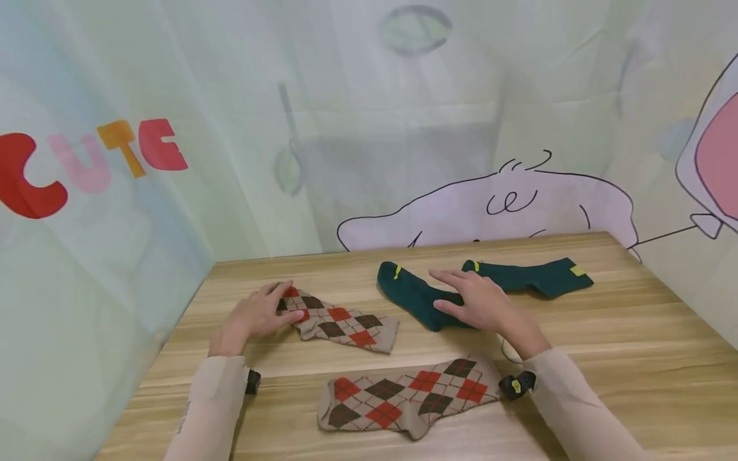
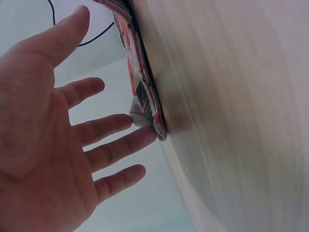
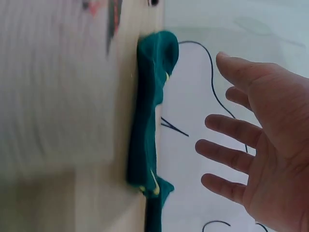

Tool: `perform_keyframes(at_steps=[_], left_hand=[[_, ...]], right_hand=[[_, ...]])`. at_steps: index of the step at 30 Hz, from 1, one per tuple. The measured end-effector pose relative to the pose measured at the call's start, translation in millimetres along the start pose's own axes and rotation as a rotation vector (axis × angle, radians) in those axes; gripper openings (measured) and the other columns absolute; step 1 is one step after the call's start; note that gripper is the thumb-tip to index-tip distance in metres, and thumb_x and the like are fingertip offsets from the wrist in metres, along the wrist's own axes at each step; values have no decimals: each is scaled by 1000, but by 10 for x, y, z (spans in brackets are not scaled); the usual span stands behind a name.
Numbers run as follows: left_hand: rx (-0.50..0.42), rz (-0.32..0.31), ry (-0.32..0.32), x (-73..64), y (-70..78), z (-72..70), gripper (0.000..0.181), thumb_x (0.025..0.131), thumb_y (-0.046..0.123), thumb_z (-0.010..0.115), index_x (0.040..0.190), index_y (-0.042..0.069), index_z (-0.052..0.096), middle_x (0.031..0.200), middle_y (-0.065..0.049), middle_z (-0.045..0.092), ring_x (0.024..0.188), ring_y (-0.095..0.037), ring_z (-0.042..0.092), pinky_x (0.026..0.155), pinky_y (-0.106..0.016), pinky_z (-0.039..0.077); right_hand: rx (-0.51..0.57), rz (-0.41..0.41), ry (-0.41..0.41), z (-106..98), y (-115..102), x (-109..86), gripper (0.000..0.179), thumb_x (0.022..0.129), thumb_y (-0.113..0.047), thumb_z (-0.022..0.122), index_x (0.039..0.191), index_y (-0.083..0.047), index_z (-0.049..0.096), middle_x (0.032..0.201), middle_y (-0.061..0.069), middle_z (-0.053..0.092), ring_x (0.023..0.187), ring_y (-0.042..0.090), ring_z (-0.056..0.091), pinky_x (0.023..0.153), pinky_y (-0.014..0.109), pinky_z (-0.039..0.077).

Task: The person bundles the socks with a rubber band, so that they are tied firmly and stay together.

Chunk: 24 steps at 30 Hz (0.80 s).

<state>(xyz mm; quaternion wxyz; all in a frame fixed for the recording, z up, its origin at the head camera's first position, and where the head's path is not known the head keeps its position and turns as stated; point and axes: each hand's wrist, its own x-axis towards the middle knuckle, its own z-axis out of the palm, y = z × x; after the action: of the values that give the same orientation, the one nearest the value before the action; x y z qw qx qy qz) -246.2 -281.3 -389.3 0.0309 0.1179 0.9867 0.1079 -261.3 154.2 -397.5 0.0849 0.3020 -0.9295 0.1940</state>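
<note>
A beige argyle sock [image 1: 340, 320] with red and brown diamonds lies on the left of the table. My left hand [image 1: 262, 314] is at its toe end; in the left wrist view the fingers [image 2: 120, 150] are spread and fairly straight, a fingertip by the sock's edge. My right hand [image 1: 475, 301] hovers above a dark green sock [image 1: 415, 291] with a yellow mark, its fingers [image 3: 231, 128] spread and apart from the fabric in the right wrist view. Nearer to me lies a second argyle sock [image 1: 403, 397], by my right wrist.
Another green sock [image 1: 524, 276] with yellow patches lies at the back right, partly behind my right hand. The wooden table [image 1: 288, 422] meets a printed curtain [image 1: 259, 160] at its back edge and both sides. Each wrist wears a black strap.
</note>
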Motion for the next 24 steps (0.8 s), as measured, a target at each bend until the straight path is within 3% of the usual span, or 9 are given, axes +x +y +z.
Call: perform_keyframes(at_steps=[7,17,24], left_hand=[[9,8,12,-10,-19,-14,79,98,51,58,153,0,34,150,-36,32,131,-60,36,100,-71,33],[4,-12,-9,-37,-98,-1,73,98,49,59,147,-2,42,150,-40,28,133,-64,28,101,-73,30],[-14,-25,-22,-48,-132,-20,73,99,49,57,151,1,40,151,-41,26,133,-66,25,99,-75,28]], right_hand=[[193,-49,-84,99,-73,43,61,99,-35,64,151,-10,44,150,13,48,137,35,44,108,55,37],[314,-110,-130,255,-238,74,56,101,-29,62,150,-7,45,146,14,52,122,33,59,100,51,46],[337,-149,-155,320,-324,64,54,102,-27,61,149,-6,46,147,13,51,126,33,56,104,51,43]])
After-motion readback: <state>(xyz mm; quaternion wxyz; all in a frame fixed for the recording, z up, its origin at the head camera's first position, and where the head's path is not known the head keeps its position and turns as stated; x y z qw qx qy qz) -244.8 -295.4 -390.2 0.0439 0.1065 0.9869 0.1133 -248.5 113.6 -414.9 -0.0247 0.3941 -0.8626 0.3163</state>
